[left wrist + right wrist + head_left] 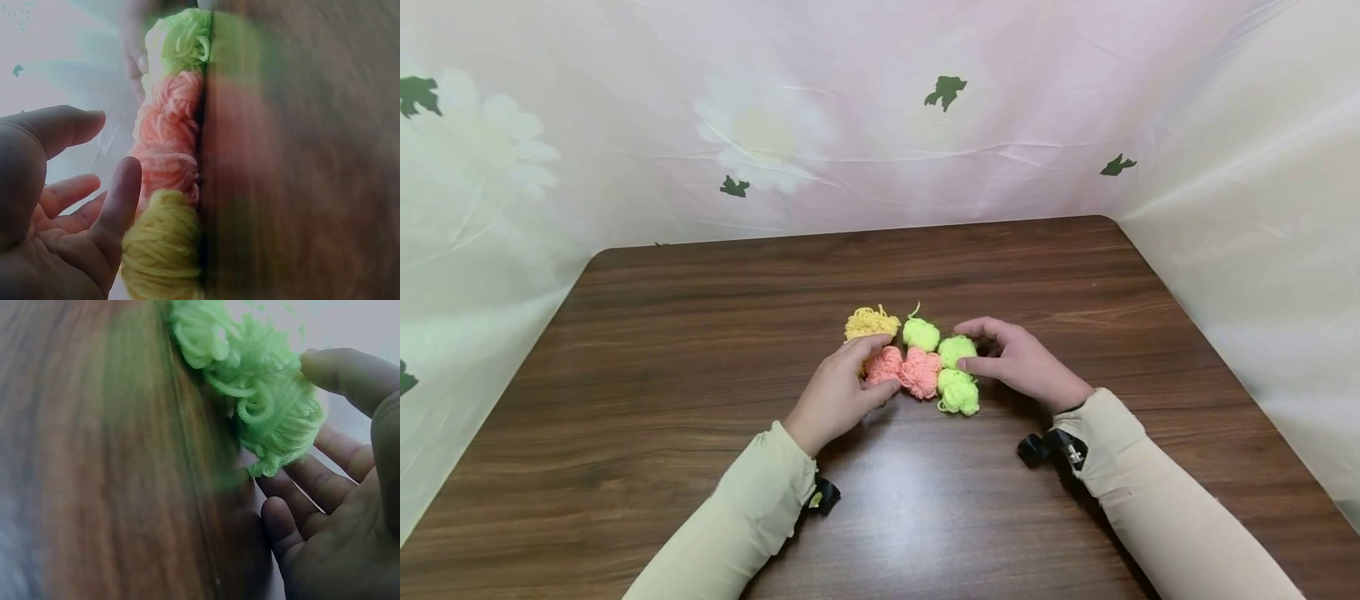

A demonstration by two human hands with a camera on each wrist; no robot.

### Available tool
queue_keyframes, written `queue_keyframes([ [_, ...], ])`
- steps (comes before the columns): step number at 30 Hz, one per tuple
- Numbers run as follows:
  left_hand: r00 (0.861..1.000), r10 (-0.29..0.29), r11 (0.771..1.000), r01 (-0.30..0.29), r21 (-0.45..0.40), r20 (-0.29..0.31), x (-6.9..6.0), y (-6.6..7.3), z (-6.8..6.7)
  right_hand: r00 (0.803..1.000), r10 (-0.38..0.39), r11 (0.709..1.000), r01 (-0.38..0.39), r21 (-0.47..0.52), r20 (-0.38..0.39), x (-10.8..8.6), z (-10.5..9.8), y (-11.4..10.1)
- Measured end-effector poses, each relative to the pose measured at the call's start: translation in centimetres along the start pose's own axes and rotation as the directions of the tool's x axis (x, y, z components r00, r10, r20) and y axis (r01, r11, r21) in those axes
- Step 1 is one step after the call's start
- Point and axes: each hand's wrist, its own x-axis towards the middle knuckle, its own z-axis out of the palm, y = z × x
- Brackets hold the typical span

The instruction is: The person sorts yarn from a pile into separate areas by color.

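A cluster of small yarn balls lies on the wooden table. Two coral yarn balls point(921, 372) sit in its middle, a yellow yarn ball point(871, 323) at the back left, and three lime-green yarn balls point(958, 392) at the back and right. My left hand point(842, 385) is at the cluster's left side, its relaxed fingers and thumb spread around the left coral ball; more yellow yarn point(164, 250) shows beside it in the left wrist view. On the right, my right hand point(1018, 358) rests loosely against a green ball point(281, 419), thumb and fingers spread about it.
The brown table point(700, 333) extends all around the cluster. A pale floral cloth point(850, 100) stands behind the table and along both sides. Black wrist mounts point(1051, 448) sit below the cream sleeves point(1150, 483).
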Motion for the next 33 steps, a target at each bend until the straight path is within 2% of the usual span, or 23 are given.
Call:
queue_keyframes([
  [5,1.000,-0.009,1.000,0.009,-0.001,0.008,0.06,0.13,0.21,1.000,0.031,1.000,-0.031,0.001,0.001,-0.26,-0.01,0.00],
  [10,1.000,-0.019,1.000,0.018,0.019,0.020,0.11,0.29,0.31,1.000,0.025,1.000,-0.025,0.004,0.004,-0.34,-0.03,0.05],
  [17,1.000,0.014,0.996,-0.015,0.084,0.016,0.28,0.63,0.50,1.000,0.019,0.999,-0.018,-0.026,0.007,-0.43,-0.11,-0.03],
  [27,0.997,0.074,0.984,-0.078,0.162,0.032,0.76,0.43,0.77,1.000,0.005,1.000,-0.005,-0.009,-0.017,-0.60,-0.25,-0.33],
  [33,0.997,0.046,0.983,-0.056,0.172,0.059,0.76,0.62,0.75,0.999,-0.001,1.000,0.001,0.009,-0.045,-0.52,-0.34,-0.37],
])
